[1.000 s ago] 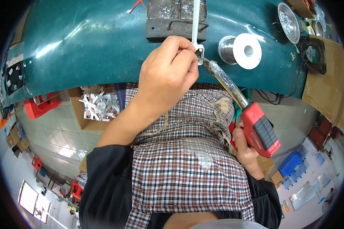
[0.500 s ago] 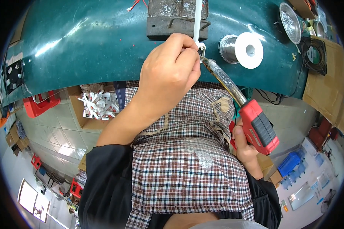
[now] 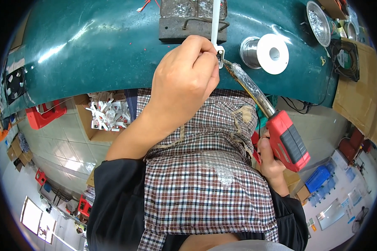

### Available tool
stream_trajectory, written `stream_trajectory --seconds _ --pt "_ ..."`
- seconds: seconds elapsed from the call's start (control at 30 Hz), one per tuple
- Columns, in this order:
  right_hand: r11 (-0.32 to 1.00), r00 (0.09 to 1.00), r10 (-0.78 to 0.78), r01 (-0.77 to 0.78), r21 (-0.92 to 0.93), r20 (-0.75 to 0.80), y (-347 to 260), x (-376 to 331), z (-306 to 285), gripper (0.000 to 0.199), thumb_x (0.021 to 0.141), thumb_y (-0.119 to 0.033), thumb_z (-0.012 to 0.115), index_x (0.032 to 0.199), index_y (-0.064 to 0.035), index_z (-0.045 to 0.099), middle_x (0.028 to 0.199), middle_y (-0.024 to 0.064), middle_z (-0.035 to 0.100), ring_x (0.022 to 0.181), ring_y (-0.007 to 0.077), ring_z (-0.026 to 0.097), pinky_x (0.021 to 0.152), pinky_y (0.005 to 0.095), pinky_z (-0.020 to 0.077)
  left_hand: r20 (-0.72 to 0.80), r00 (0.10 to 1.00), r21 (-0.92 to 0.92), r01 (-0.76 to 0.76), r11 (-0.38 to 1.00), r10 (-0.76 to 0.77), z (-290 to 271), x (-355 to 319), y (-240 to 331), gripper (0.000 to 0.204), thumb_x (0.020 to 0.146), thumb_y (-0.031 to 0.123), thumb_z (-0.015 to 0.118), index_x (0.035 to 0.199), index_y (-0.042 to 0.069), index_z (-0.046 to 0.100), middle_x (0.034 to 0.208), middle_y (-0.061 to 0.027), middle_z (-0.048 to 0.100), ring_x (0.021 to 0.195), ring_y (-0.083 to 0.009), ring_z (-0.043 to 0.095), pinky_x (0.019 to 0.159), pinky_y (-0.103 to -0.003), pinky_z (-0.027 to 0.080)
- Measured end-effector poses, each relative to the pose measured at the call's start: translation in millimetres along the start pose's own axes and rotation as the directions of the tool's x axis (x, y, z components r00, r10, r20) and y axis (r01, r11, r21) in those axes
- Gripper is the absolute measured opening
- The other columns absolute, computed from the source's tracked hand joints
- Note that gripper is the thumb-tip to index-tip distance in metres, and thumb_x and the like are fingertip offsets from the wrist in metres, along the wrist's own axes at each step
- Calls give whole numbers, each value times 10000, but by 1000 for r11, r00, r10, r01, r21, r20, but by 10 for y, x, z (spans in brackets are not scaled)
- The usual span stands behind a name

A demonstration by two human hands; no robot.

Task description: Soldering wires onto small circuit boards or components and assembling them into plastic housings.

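My left hand [image 3: 184, 77] is closed, its fingertips pinched at the left side of a small white plastic housing [image 3: 220, 53] with a dark inside. A long white strip [image 3: 215, 23] runs from the housing toward the far edge. The fingers hide part of the housing and whatever else they may pinch. My right hand [image 3: 270, 159] is wrapped round the handle of a red and black soldering gun [image 3: 287, 140]. Its metal barrel slants up and left, and the dark tip is close beside the housing's lower right. I cannot tell whether they touch.
A spool of solder wire [image 3: 264, 54] lies right of the housing on the green table [image 3: 100, 62]. Behind my left hand sits a worn metal block [image 3: 192, 27] with a bent rod. A cardboard box of white plastic parts [image 3: 109, 113] stands below the table's near edge.
The soldering gun has shifted slightly right and its tip has drawn a little away from the housing's middle. My left hand has hardly moved.
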State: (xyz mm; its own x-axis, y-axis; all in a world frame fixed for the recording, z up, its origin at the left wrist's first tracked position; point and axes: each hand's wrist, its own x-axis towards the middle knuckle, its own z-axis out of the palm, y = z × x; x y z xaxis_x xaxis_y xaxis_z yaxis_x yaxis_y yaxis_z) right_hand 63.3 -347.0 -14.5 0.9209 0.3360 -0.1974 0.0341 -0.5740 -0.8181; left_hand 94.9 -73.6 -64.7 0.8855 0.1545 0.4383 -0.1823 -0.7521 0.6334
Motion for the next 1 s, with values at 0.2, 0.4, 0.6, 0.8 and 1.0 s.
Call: stream_trajectory --seconds 0.2,0.4,0.6,0.8,1.0 --pt "999 1000 -3 3 -32 9 64 -30 -30 238 807 -26 730 1037 -5 674 910 122 630 773 264 632 683 348 497 8 1000 11 -2 1000 2 -7 15 14 181 673 -50 754 793 31 646 917 -47 641 728 -199 652 610 -301 523" --pt "990 991 -131 132 -42 36 45 -14 -9 117 922 5 602 1032 24 567 772 64 570 589 107 509 541 250 424 16 998 85 -63 994 62 -34 0 6 153 687 3 757 787 33 644 902 -48 621 720 -212 638 618 -331 512" --pt "995 995 -96 97 17 -40 53 -65 4 122 924 6 593 1037 31 555 755 62 550 567 105 492 527 249 417 -173 985 170 21 985 9 -236 148 -149 72 797 121 734 845 109 682 839 -38 596 694 -221 609 617 -369 485" --pt "990 989 -141 141 6 -50 103 -84 6 129 924 2 591 1041 34 548 747 58 540 541 99 467 512 249 413 -135 877 308 480 821 -462 -526 671 -765 179 847 140 707 945 -3 661 852 -153 653 757 -309 641 697 -401 503" --pt "991 990 -135 135 1 -35 82 -96 8 119 935 1 573 1044 32 537 688 44 514 520 94 446 510 254 410 163 846 326 440 837 -508 -594 824 -1026 204 854 194 724 893 2 669 913 -185 646 844 -309 649 756 -408 504"
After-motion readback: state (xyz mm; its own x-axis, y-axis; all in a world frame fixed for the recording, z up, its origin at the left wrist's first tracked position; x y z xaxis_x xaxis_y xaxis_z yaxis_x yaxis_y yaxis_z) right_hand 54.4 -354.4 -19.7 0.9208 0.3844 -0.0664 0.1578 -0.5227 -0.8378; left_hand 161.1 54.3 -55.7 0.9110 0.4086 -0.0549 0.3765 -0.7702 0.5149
